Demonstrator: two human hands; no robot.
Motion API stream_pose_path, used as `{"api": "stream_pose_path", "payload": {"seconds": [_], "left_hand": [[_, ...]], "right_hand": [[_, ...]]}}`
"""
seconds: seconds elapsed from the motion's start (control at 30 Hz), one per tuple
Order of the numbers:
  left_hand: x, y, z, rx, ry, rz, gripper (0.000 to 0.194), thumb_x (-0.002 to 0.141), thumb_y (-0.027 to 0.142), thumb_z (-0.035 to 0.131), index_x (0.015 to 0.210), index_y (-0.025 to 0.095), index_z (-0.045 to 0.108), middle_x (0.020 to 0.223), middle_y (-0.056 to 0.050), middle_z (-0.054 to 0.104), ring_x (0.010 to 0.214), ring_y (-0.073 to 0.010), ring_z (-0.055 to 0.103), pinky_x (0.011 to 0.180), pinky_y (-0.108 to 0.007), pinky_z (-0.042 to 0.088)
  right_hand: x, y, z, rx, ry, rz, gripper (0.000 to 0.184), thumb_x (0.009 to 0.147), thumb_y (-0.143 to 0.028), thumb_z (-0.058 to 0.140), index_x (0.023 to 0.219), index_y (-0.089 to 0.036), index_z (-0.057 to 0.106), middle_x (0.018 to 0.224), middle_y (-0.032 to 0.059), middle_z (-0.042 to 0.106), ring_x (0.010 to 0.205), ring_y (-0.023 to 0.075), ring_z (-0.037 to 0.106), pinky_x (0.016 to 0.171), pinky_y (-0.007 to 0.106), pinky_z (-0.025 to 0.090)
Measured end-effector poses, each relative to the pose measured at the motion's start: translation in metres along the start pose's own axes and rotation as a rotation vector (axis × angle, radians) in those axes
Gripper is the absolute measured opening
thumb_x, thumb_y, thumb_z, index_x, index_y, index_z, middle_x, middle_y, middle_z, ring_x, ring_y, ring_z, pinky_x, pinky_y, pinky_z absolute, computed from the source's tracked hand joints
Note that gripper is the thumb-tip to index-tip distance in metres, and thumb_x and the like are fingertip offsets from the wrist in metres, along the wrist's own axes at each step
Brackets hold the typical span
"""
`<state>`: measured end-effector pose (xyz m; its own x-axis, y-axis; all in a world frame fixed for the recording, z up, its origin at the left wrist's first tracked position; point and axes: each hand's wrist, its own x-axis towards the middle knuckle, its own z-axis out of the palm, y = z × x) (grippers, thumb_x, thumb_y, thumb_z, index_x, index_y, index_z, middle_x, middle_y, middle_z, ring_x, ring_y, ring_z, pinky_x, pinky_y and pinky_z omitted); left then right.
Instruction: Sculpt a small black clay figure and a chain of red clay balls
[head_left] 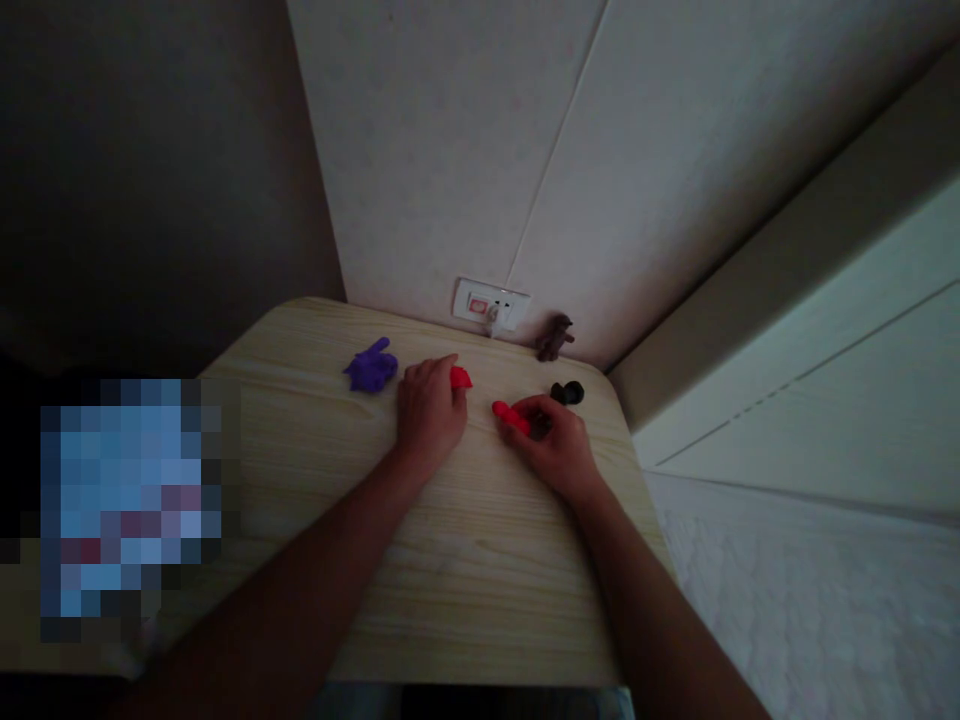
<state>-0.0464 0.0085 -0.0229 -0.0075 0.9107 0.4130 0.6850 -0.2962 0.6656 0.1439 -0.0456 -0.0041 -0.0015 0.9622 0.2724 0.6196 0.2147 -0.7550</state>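
My left hand (431, 408) is closed around a small bright red piece (461, 378), and only its end shows past the fingers. A short way to the right, my right hand (556, 440) grips a second red piece (512, 416), rounded and lumpy, between thumb and fingers. The two red pieces are apart, low over the wooden tabletop. Just beyond my right hand lies a small black piece (568, 392) with a round end. Left of my left hand is a purple toy-like figure (371, 367) with a part sticking up.
The pale wooden table (465, 590) has rounded back corners and meets the wall. A brown figure (555, 338) stands at its back right. A wall socket (491, 305) with something plugged in sits just above the edge. A blurred blue patch (127, 480) covers the left.
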Motion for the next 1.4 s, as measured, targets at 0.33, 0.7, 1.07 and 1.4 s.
{"api": "stream_pose_path", "payload": {"seconds": [0.33, 0.7, 1.07, 1.4], "left_hand": [[0.003, 0.017, -0.005, -0.77, -0.032, -0.117, 0.026, 0.084, 0.027, 0.076, 0.108, 0.017, 0.077, 0.109, -0.01, 0.078, 0.097, -0.0217, 0.075, 0.089, -0.034, 0.061], [-0.001, 0.037, -0.013, -1.069, -0.245, -0.213, 0.037, 0.062, 0.037, 0.095, 0.087, 0.014, 0.081, 0.085, -0.01, 0.082, 0.078, -0.023, 0.077, 0.076, -0.036, 0.065], [-0.005, 0.042, -0.014, -1.364, -0.469, -0.382, 0.04, 0.059, 0.036, 0.097, 0.087, 0.014, 0.079, 0.073, -0.005, 0.079, 0.063, -0.0206, 0.074, 0.065, -0.037, 0.064], [-0.005, 0.039, -0.01, -1.225, -0.376, -0.256, 0.033, 0.065, 0.029, 0.096, 0.088, 0.015, 0.079, 0.085, -0.005, 0.081, 0.076, -0.0164, 0.075, 0.073, -0.029, 0.063]], "right_hand": [[0.0, 0.004, 0.002, -0.016, 0.052, -0.064, 0.036, 0.083, -0.047, 0.081, 0.107, -0.021, 0.076, 0.097, 0.0097, 0.078, 0.08, 0.0228, 0.068, 0.075, 0.039, 0.055], [-0.001, -0.012, -0.001, 0.536, 0.071, 0.083, 0.032, 0.079, -0.049, 0.087, 0.099, -0.025, 0.08, 0.097, 0.0072, 0.081, 0.084, 0.0232, 0.074, 0.08, 0.041, 0.061], [-0.002, -0.015, -0.001, 0.774, 0.05, 0.121, 0.033, 0.073, -0.052, 0.09, 0.09, -0.026, 0.076, 0.081, 0.0027, 0.079, 0.071, 0.0227, 0.073, 0.075, 0.044, 0.063], [0.0, -0.016, -0.004, 0.699, 0.238, 0.042, 0.034, 0.08, -0.036, 0.088, 0.107, -0.029, 0.068, 0.083, -0.0016, 0.076, 0.064, 0.0156, 0.067, 0.065, 0.032, 0.058]]}}
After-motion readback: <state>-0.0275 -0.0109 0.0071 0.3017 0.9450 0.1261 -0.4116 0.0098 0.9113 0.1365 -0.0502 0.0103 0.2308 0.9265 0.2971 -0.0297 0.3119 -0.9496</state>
